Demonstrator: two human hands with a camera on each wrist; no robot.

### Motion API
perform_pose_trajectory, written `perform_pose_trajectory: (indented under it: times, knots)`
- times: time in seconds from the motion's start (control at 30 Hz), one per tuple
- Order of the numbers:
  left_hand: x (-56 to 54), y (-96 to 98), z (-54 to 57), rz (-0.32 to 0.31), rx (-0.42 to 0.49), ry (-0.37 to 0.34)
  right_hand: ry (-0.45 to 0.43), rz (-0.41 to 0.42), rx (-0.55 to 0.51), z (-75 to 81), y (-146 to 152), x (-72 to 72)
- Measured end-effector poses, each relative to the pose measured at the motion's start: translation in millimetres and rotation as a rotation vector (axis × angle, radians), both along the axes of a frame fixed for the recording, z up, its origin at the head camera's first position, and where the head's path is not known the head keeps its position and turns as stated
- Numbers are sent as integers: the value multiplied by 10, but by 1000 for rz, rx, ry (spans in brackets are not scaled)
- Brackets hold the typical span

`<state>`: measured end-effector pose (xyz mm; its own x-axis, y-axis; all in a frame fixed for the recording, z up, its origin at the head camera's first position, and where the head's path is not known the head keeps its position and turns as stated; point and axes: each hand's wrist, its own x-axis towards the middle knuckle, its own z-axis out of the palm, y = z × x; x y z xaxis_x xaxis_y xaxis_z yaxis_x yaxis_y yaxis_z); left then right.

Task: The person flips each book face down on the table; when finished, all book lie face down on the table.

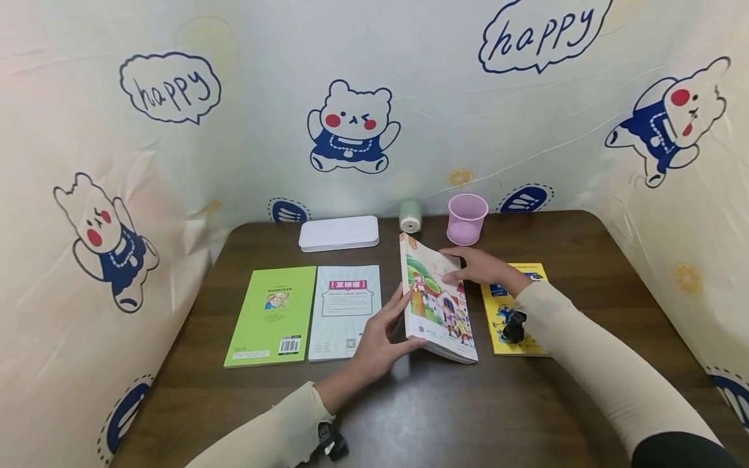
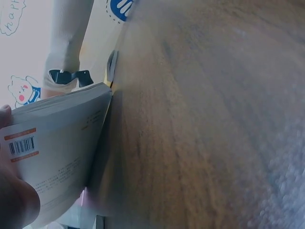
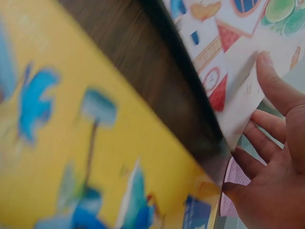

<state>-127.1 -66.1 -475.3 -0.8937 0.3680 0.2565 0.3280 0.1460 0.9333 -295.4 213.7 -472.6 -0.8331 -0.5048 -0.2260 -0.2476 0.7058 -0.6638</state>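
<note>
A thick paperback book [image 1: 433, 292] with a colourful illustrated cover is tilted over the middle of the table, its left edge raised. My left hand [image 1: 376, 343] holds it by the left edge and lower left corner. The back cover, with a barcode [image 2: 22, 145], faces the tabletop in the left wrist view. My right hand [image 1: 484, 266] grips the upper right corner; the thumb [image 3: 271, 78] lies on the front cover, and the other fingers go round the edge. Right of the book lies a yellow book [image 1: 509, 325], partly covered by my right forearm.
Left of the held book, a green book [image 1: 275, 286] and a pale blue book [image 1: 345, 335] lie side by side. Along the back stand a white flat case [image 1: 339, 234], a small green cylindrical object [image 1: 411, 214] and a pink cup [image 1: 467, 221]. A printed curtain [image 1: 246, 130] surrounds the wooden table [image 1: 439, 416].
</note>
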Motion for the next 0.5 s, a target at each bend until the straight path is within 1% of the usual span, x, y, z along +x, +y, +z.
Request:
perform_pose_trajectory:
  times: [0.33, 0.5]
  knots:
    - [37, 6, 50, -7, -8, 38, -12, 9, -91, 107, -173, 9]
    - [38, 9, 42, -21, 10, 54, 7, 19, -136, 153, -256, 15]
